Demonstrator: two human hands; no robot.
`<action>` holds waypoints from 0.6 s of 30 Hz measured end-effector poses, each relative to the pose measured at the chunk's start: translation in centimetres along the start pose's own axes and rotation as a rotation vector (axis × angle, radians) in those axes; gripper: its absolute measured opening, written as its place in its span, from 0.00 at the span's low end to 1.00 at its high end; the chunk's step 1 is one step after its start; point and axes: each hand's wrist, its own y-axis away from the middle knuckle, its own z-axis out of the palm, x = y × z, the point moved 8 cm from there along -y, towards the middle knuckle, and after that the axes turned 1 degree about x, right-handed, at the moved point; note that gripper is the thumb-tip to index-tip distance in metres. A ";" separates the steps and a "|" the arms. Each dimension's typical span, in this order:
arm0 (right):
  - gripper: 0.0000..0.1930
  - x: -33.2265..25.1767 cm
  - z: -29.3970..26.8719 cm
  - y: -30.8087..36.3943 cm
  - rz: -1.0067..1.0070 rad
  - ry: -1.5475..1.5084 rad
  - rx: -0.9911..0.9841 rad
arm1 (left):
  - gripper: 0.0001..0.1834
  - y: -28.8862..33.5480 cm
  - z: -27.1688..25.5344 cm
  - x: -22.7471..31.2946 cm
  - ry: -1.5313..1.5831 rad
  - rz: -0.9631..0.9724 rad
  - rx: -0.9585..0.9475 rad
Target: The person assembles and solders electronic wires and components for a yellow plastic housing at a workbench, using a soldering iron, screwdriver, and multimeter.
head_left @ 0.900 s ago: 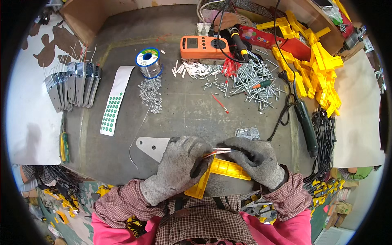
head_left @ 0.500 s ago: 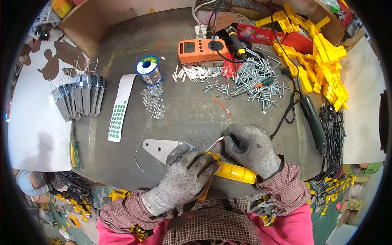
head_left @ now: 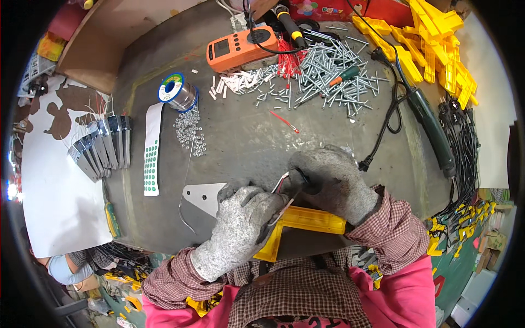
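My left hand (head_left: 243,218), in a grey glove, is closed over the joint between a flat metal blade plate (head_left: 203,198) with holes and a yellow plastic handle shell (head_left: 314,219). One yellow arm runs right, below my right hand; another slants down beneath my left hand. My right hand (head_left: 331,180), gloved too, pinches thin wires close to my left fingertips. A white and red wire (head_left: 281,182) loops up between the hands, and something dark lies at the right fingertips. The wires' ends are hidden by my fingers.
Beyond my hands lie a solder spool (head_left: 178,93), small nuts (head_left: 189,130), a green-dotted sticker strip (head_left: 152,156), an orange meter (head_left: 240,48) and piled screws (head_left: 333,68). Metal plates (head_left: 104,145) stand left. A corded dark-green tool (head_left: 432,131) and yellow shells (head_left: 437,52) are right.
The view has shifted and turned somewhat. My right hand has come closer to my left, bringing the wires between them, and the yellow shell sits more exposed below.
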 end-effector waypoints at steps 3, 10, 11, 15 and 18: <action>0.12 -0.1 -0.2 0.2 -0.006 -0.131 0.052 | 0.18 0.1 -0.4 0.2 -0.008 0.032 0.014; 0.11 0.9 0.1 1.4 -0.009 -0.286 0.157 | 0.27 0.3 0.1 0.3 0.033 0.204 -0.047; 0.12 0.6 0.4 1.2 -0.026 -0.270 0.070 | 0.28 0.2 0.1 0.1 0.042 0.134 -0.095; 0.12 0.6 0.4 1.2 -0.006 -0.218 0.096 | 0.24 0.3 -0.2 -0.1 0.118 0.087 -0.044; 0.11 0.3 0.8 0.8 -0.007 -0.175 -0.003 | 0.25 0.7 0.1 -1.3 0.115 -0.005 -0.030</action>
